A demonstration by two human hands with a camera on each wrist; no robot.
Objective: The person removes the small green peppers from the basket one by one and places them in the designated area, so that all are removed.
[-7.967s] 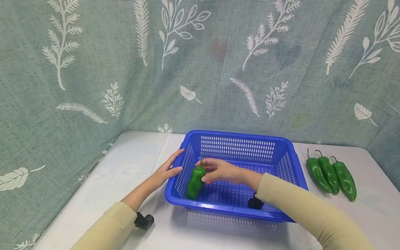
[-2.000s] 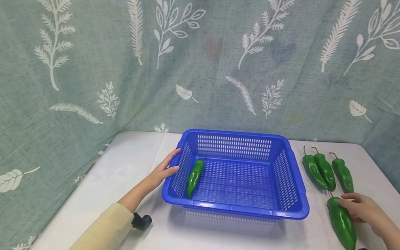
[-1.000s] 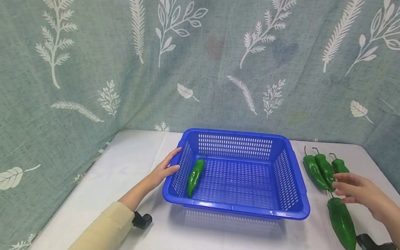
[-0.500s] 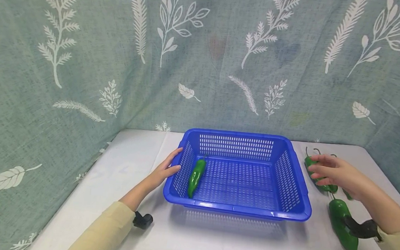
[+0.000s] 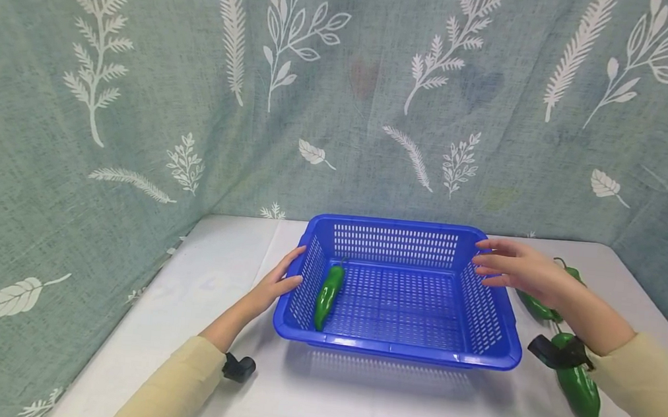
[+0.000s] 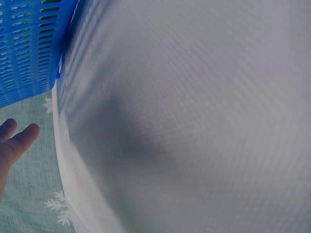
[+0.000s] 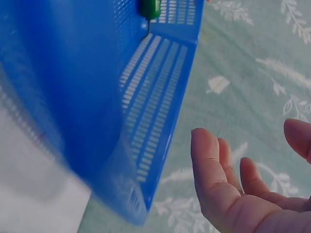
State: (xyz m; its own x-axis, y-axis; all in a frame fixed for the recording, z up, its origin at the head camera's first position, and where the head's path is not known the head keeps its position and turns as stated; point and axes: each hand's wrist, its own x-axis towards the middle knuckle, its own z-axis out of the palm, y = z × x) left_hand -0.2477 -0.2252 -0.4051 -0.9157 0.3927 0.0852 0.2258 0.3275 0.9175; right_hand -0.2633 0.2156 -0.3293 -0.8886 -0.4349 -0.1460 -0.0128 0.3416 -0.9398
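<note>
My left hand (image 5: 270,287) lies at the left rim of the blue plastic basket (image 5: 396,351), its fingers spread and fairly straight. Inside, one green pepper (image 5: 329,296) lies along the left wall, stem away from me. Above the basket's right rim hovers my right hand (image 5: 528,272), fingers loosely extended, holding nothing. The right wrist view shows that hand (image 7: 248,199) apart from the basket wall. Right of the basket, a large green pepper (image 5: 582,396) lies nearest me, partly behind the wrist camera. More green peppers (image 5: 540,308) behind it are largely hidden by my right hand and forearm.
A white cloth (image 5: 352,409) covers the table. Green fabric (image 5: 344,97) with white leaf prints hangs behind and at both sides. A black camera (image 5: 239,368) sits on my left wrist, another (image 5: 556,352) on my right.
Eight seconds ago my right hand gripped a pepper in the basket. One more pepper lies on the table now. My right hand left it and moved leftward to the basket; my left hand stayed.
</note>
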